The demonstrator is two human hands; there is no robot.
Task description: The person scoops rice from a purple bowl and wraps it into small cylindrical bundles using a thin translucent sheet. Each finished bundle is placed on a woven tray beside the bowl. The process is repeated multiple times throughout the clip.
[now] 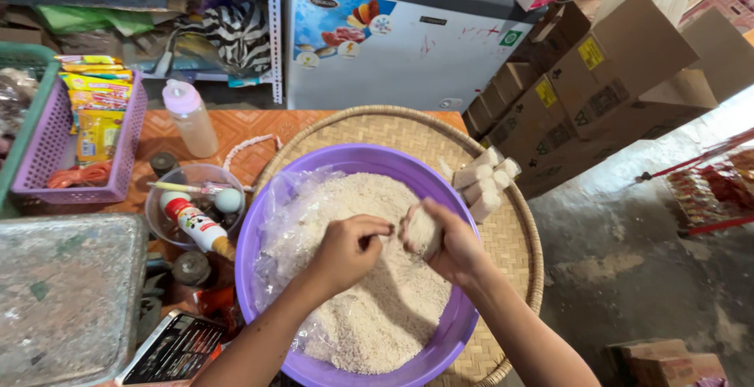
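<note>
A purple basin (259, 222) lined with clear plastic holds a heap of white rice-like grains (377, 293). It rests on a round woven tray (518, 245). My right hand (452, 245) grips a small filled clear bag of the grains (422, 231) above the basin. My left hand (349, 249) is closed just left of it, its fingers pinching at the bag's top. Several filled white packets (487, 183) lie on the tray at the basin's far right.
To the left stand a clear bowl (192, 202) with small bottles, a plastic bottle with a pink cap (188, 116), a purple basket (78, 143) of snack packets and a grey metal surface (67, 293). A white chest freezer (408, 37) and cardboard boxes (597, 80) stand behind.
</note>
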